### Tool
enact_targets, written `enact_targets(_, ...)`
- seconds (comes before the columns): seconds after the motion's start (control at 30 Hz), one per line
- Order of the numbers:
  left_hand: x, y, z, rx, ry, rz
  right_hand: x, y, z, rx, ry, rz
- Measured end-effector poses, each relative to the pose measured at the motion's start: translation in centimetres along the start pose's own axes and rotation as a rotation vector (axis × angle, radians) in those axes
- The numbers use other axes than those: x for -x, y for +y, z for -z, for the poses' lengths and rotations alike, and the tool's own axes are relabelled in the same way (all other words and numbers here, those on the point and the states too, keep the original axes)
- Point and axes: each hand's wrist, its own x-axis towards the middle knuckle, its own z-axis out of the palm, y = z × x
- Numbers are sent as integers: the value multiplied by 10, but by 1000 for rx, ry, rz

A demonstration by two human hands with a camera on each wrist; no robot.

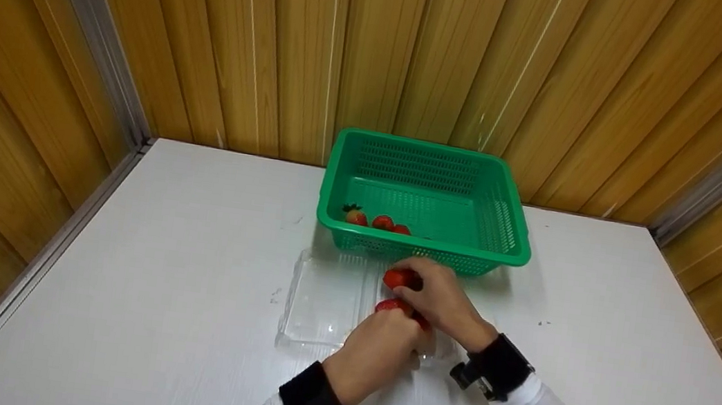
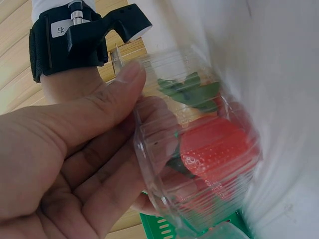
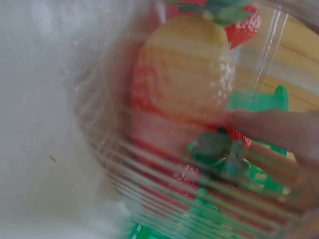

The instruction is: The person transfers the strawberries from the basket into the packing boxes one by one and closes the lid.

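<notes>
A clear plastic clamshell box [image 1: 323, 302] lies opened on the table, with red strawberries [image 1: 393, 306] in its right half. My right hand [image 1: 444, 302] pinches a strawberry [image 1: 397, 279] over the far part of that half. At the near side, my left hand [image 1: 380, 348] grips the box edge. In the left wrist view its thumb lies outside the ribbed wall and its fingers show through the plastic, beside a red strawberry [image 2: 219, 149]. The right wrist view, partly blurred, shows a pale-topped strawberry [image 3: 184, 64] through the wall, with right-hand fingers [image 3: 279, 129] beyond it.
Behind the box stands a green perforated basket [image 1: 422, 244], with several strawberries [image 1: 383, 222] along its near side. The white table [image 1: 185, 263] is bounded by wood-look panels [image 1: 297, 48] at the back and sides.
</notes>
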Motion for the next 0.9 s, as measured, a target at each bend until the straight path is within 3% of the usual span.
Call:
enact_targets(0.37, -1, -2, -1, 52, 4, -5, 1, 3, -4, 48, -11, 22)
enact_targets(0.6, -1, 0, -3, -60, 30, -39, -1, 5, -7, 76, 0, 77)
enact_targets(0.9, -1, -2, -2, 50, 11, -21, -3, 6, -9, 89, -17, 63)
